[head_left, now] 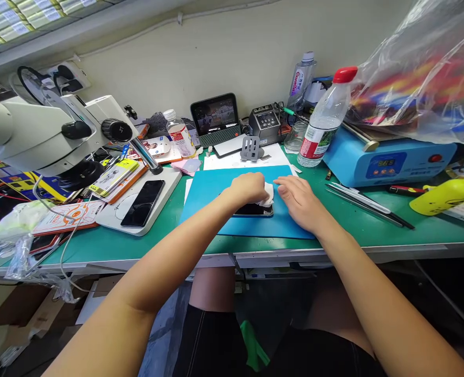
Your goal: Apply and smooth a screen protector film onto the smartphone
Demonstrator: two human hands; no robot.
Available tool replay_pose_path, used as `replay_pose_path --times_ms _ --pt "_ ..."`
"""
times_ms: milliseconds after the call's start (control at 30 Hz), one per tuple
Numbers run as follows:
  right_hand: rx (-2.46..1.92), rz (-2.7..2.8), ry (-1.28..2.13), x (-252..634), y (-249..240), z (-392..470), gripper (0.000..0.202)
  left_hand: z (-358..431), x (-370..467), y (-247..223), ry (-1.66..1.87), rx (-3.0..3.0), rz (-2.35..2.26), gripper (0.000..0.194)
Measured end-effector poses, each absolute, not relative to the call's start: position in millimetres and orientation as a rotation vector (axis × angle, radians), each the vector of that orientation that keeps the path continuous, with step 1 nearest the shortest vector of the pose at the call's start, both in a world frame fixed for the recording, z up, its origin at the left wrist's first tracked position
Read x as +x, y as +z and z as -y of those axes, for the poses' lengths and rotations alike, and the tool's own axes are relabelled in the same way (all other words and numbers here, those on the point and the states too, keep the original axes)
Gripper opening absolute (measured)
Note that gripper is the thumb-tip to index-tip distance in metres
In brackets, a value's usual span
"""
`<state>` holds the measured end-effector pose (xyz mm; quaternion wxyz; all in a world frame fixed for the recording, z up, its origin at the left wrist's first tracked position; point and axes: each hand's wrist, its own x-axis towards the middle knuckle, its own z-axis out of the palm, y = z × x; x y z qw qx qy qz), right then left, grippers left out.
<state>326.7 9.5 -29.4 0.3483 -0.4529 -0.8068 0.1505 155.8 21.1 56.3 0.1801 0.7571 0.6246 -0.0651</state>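
Bunching a crumpled white cloth or tissue point(268, 195), the L hand point(251, 188) has its fingers curled down over it, tips hidden, prob. pinching it for firm contact w/ the flat black glossy phone point(255, 211) beneath. Phone lies near the front edge of the smooth bright-blue rectangular mat point(208, 183), likely for a soft bed & easy reach. R hand point(299, 201) rests on the mat just beside, fingers loosely together, nothing visible in it; maybe a brace. Slim black-and-silver tools point(365, 205) lie off R, prob. handy yet clear of the mat; 2nd black rectangular phone point(143, 204) sits on the white microscope base point(112, 212), presumably to save space.
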Motion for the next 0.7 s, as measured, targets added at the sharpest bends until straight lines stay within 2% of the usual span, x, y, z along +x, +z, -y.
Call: replay_pose_path --times_ms 267,700 --pt "-1.191 2.088 0.417 326 -28 -7 0.081 -19 133 52 -0.177 2.118 -1.735 0.018" --pt "-1.180 2.090 0.445 327 -27 -6 0.083 -16 137 46 -0.058 2.065 -1.638 0.016"
